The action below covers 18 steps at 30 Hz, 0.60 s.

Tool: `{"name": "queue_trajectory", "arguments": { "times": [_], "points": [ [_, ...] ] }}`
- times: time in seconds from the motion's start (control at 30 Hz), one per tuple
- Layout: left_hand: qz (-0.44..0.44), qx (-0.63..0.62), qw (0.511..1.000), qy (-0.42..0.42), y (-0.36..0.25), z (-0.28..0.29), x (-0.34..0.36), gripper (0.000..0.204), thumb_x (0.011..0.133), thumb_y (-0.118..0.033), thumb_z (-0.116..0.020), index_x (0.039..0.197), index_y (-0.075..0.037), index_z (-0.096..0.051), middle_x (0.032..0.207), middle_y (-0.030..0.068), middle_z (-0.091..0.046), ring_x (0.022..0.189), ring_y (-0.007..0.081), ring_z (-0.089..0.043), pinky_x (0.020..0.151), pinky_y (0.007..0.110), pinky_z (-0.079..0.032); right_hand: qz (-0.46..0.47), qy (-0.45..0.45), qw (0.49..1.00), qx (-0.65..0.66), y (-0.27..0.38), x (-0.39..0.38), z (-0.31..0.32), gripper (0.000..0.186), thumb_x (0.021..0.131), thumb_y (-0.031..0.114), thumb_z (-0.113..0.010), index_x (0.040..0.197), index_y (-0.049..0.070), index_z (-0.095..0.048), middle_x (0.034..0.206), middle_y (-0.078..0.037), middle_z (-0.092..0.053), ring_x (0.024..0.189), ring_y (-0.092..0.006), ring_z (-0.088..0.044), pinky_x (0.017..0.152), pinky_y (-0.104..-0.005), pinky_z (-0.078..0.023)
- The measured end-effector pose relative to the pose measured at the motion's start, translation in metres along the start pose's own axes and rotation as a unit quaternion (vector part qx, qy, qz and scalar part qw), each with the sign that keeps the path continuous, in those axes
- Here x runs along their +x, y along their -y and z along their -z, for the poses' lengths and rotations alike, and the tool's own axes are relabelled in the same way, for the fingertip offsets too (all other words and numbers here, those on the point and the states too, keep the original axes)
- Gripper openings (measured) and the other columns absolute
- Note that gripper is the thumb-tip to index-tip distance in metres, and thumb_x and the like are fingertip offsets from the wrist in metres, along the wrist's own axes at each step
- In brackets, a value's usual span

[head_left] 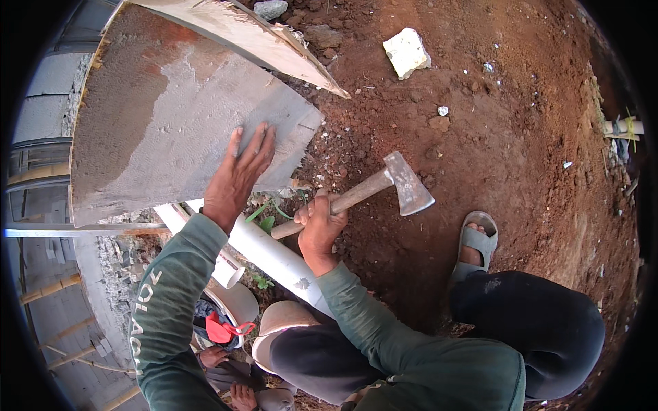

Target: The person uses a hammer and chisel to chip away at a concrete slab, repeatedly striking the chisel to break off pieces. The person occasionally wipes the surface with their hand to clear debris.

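Note:
My left hand [236,171] lies with outstretched fingers on a weathered grey plywood board [123,137], which is stained brown and has a splintered lower-right edge. My right hand [319,233] grips the wooden handle of a hatchet [408,186] below the board's right corner; its rusty steel head is over the dirt, to the right. A pale, splintered wooden piece [267,44] stands along the board's upper edge. A white pipe [274,260] runs diagonally beneath both of my arms.
Reddish dirt [534,171] holds a pale rock [406,53] and pebbles. My sandalled foot [473,243] is on the right. Another person's hands [243,397] show at bottom, near a bucket [240,301] with red cloth. A metal bar [82,230] and block wall [55,75] lie left.

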<state>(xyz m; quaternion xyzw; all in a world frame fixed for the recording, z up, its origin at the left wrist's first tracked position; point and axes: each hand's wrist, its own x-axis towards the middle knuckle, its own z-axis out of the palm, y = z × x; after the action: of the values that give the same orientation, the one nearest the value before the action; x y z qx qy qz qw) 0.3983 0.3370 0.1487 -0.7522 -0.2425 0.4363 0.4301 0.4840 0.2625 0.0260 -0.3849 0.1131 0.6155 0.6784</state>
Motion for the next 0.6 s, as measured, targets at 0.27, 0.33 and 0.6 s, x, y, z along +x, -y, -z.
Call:
{"name": "queue_trajectory", "arguments": {
  "times": [0.27, 0.33, 0.6],
  "points": [
    [-0.030, -0.272, 0.960, -0.050, 0.015, -0.002, 0.003, 0.069, 0.093, -0.036, -0.048, 0.154, -0.017, -0.022, 0.161, 0.0040, -0.016, 0.150, 0.0256, -0.011, 0.123, 0.052, -0.011, -0.035, -0.002, 0.999, -0.020, 0.004, -0.001, -0.010, 0.023, 0.090, 0.003, -0.056, 0.075, 0.010, -0.040, 0.057, 0.002, -0.039, 0.040, -0.0089, -0.037, 0.040, -0.0311, -0.036],
    [-0.031, -0.270, 0.961, -0.053, 0.016, 0.000, 0.001, 0.070, 0.093, -0.036, -0.048, 0.154, -0.018, -0.022, 0.161, 0.0042, -0.016, 0.150, 0.0254, -0.011, 0.123, 0.052, -0.011, 0.015, -0.073, 0.994, 0.084, 0.003, -0.003, -0.011, 0.023, 0.091, 0.002, -0.055, 0.075, 0.010, -0.040, 0.056, 0.002, -0.039, 0.040, -0.0092, -0.037, 0.040, -0.0309, -0.037],
    [0.004, 0.034, 0.999, 0.007, 0.007, 0.010, -0.004, 0.071, 0.092, -0.039, -0.049, 0.154, -0.019, -0.022, 0.161, 0.0053, -0.015, 0.150, 0.0263, -0.011, 0.122, 0.053, -0.011, -0.030, 0.016, 0.999, 0.009, -0.001, -0.008, -0.008, 0.019, 0.089, 0.000, -0.056, 0.080, 0.010, -0.042, 0.058, 0.002, -0.040, 0.040, -0.0099, -0.037, 0.039, -0.0306, -0.035]
  ]
}}
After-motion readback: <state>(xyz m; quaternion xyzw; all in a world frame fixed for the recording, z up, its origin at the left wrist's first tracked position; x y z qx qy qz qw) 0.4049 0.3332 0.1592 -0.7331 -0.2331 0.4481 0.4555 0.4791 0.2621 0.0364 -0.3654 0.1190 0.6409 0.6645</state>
